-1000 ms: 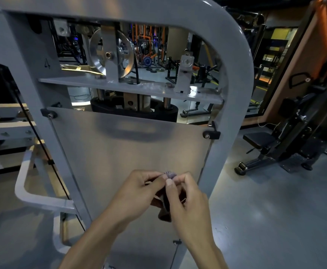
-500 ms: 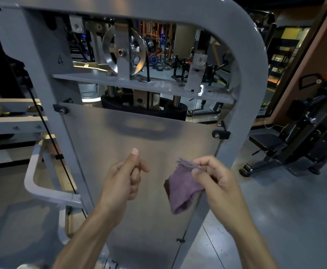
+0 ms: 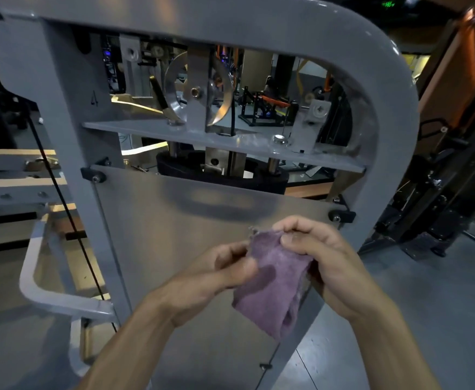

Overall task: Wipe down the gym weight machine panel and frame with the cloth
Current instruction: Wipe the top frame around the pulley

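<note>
Dim gym interior, warm orange light far behind the fingers. Brushed grey metal panel (image 3: 174,235) carries a soft oval shadow above the fingertips and a dull sheen. Left hand (image 3: 222,266) motion-blurred at the thumb; purple cloth (image 3: 273,291) soft. Curved grey steel frame (image 3: 385,136) bows with wide-angle distortion; corners dark.

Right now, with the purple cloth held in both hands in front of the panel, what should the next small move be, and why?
Probably press the cloth flat against the panel. Both the left hand and right hand pinch it, held in front of the metal, apparently not yet touching it, so wiping seems not to have begun.
</note>
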